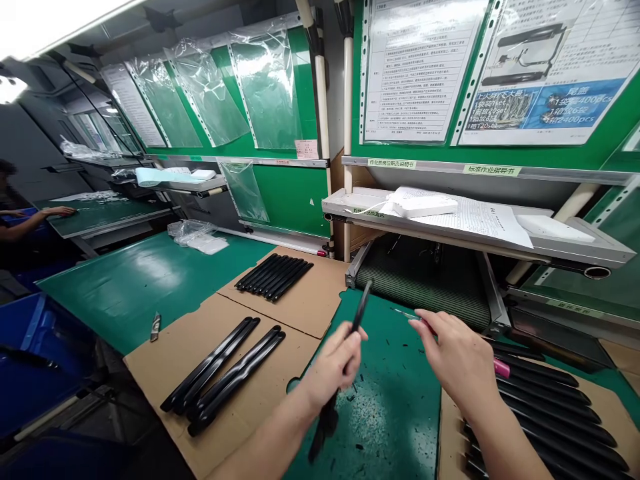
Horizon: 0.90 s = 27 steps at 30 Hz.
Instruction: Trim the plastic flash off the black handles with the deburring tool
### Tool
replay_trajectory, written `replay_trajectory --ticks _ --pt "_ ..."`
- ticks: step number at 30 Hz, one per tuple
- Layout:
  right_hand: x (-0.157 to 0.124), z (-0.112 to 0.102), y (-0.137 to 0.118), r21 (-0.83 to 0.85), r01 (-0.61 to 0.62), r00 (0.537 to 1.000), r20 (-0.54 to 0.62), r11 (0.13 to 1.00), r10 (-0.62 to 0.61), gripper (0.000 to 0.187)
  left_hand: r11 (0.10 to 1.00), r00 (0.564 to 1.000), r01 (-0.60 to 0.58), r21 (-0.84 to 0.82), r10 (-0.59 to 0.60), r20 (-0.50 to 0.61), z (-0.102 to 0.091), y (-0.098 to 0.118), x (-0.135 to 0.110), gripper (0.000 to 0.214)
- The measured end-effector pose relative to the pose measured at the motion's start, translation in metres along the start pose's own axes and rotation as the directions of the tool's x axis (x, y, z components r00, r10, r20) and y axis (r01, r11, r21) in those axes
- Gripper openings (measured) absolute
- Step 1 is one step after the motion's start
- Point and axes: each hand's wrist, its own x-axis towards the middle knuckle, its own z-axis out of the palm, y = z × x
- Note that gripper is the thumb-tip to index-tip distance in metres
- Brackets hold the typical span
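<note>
The left hand's fingers (345, 350) curl closed around a black moulded bar (361, 307), hiding its middle. The right hand's fingers (425, 320) pinch a thin metal pick (403, 311), its grip partly hidden. The tip points toward the bar, so a slip could scratch it or jab the left hand. Stacked black bars (550, 407) lie below, cut off by the frame.

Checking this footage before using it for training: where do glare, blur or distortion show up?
Head view: the ceiling light blows out white at the top-left corner; glare streaks the clear plastic sleeves; wide-angle distortion bows the long grey metal shelf; the slim black plastic bar in the left hand looks slightly blurred.
</note>
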Motion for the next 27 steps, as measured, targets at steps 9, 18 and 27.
replay_trajectory --ticks 9,18,27 --pt "-0.035 0.009 0.017 0.279 -0.262 0.959 -0.033 0.924 0.282 0.042 0.526 0.987 0.155 0.836 -0.041 -0.157 -0.059 -0.039 0.030 0.042" --pt "-0.040 0.022 -0.025 0.560 -0.459 0.879 0.175 0.690 0.443 0.041 0.794 0.994 0.091 0.601 -0.105 -0.011 -0.041 -0.027 0.000 0.057" --pt "-0.010 0.025 -0.067 0.669 -0.101 0.936 -0.188 0.737 0.299 0.038 0.977 0.973 -0.098 0.192 0.053 0.226 -0.006 -0.006 -0.043 0.043"
